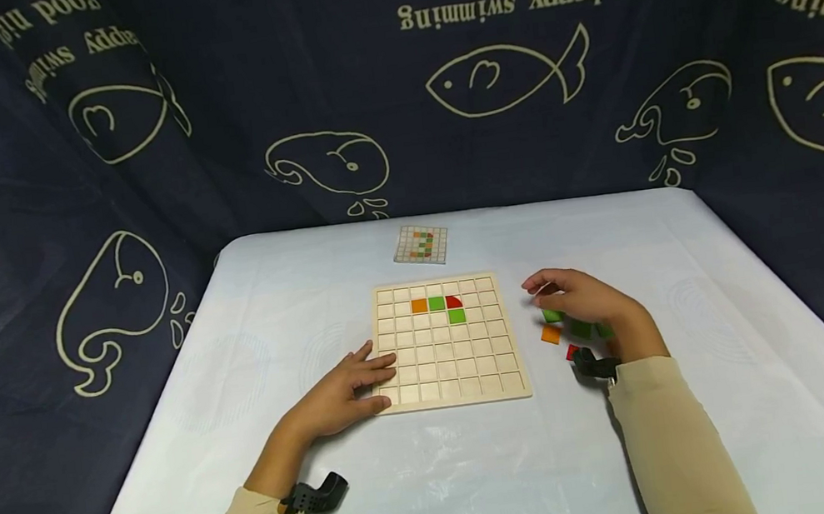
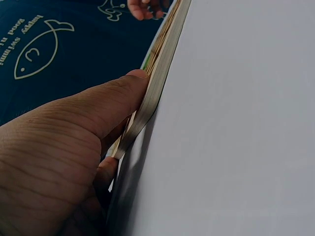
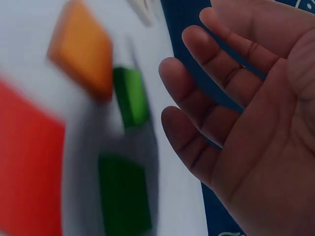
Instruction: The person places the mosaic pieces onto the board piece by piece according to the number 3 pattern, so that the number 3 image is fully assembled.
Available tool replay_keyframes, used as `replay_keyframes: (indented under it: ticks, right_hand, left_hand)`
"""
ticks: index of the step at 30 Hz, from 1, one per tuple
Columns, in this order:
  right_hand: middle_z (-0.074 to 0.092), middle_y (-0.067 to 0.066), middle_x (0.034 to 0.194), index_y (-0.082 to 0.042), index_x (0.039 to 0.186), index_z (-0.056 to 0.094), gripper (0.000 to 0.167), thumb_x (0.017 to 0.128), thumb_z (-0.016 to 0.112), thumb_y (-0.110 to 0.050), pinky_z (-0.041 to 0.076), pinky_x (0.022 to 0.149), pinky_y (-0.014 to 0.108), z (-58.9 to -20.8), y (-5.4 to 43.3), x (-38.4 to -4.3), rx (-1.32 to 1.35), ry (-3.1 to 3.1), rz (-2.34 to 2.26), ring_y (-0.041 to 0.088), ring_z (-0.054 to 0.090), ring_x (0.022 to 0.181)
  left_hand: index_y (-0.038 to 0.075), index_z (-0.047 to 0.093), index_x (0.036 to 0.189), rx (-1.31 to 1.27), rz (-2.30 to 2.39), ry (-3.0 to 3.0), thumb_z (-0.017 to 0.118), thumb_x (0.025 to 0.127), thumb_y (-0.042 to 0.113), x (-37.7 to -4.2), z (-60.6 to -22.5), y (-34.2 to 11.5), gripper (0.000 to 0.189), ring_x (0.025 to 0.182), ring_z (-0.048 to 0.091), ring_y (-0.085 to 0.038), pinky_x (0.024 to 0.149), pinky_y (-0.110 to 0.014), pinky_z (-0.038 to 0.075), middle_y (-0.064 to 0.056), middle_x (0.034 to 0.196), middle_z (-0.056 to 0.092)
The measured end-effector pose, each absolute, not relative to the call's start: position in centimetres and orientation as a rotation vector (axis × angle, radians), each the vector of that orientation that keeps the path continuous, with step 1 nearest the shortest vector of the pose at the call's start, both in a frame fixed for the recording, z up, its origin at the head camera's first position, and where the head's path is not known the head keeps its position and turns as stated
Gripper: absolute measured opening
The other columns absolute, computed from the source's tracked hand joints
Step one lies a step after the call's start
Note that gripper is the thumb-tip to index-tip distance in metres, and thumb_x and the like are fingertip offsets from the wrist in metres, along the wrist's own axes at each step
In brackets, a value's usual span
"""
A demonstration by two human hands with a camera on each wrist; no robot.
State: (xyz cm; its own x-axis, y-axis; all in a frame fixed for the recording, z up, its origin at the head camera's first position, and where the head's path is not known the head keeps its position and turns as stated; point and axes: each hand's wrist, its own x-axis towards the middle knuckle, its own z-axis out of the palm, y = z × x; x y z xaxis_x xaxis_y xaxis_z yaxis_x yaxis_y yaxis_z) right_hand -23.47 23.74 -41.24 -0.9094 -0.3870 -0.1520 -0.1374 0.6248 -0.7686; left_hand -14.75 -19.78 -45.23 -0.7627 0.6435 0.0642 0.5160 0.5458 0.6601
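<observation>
A wooden grid board lies on the white table. Its upper rows hold an orange square, a green square, a red rounded piece and, below that, another green square. My left hand rests on the board's left edge with fingers spread; its thumb touches the rim in the left wrist view. To the right of the board, my right hand hovers over loose pieces, fingers loosely bent, nothing in them. Under it are green tiles, an orange tile and a red tile.
A small pattern card with a grid of coloured shapes lies beyond the board. A dark curtain printed with fish and whales hangs behind the white table. Each wrist wears a black camera strap.
</observation>
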Motion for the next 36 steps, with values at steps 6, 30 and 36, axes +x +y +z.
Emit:
replay_keyframes:
  ticks: [6, 30, 36]
  right_hand:
    - [0.059, 0.012, 0.128, -0.011, 0.126, 0.062, 0.029, 0.098, 0.062, -0.018, 0.044, 0.095, 0.044, -41.9, 25.2, -22.8, -0.306, 2.530, -1.137, 0.030, 0.053, 0.112]
    - [0.060, 0.014, 0.121, -0.004, 0.124, 0.063, 0.030, 0.094, 0.063, -0.009, 0.042, 0.096, 0.046, -42.9, 26.3, -22.0, -0.276, 2.573, -1.052, 0.030, 0.050, 0.107]
    - [0.056, 0.017, 0.128, -0.003, 0.126, 0.062, 0.033, 0.093, 0.063, -0.007, 0.039, 0.103, 0.053, -43.1, 25.8, -22.1, -0.300, 2.583, -1.016, 0.033, 0.048, 0.113]
  left_hand:
    - [0.005, 0.061, 0.136, 0.986, 1.014, 2.593, 0.071, 0.093, 0.031, -14.8, -45.3, -19.8, 0.051, 0.149, 0.017, -0.034, 0.118, -0.058, 0.010, -0.001, 0.150, 0.048]
    - [0.004, 0.061, 0.135, 0.992, 1.041, 2.580, 0.071, 0.093, 0.030, -14.7, -45.3, -19.7, 0.050, 0.149, 0.018, -0.035, 0.119, -0.057, 0.010, -0.002, 0.150, 0.048]
    - [0.005, 0.062, 0.135, 0.982, 1.038, 2.584, 0.071, 0.093, 0.030, -14.8, -45.3, -19.8, 0.050, 0.149, 0.017, -0.034, 0.118, -0.058, 0.010, -0.002, 0.150, 0.048]
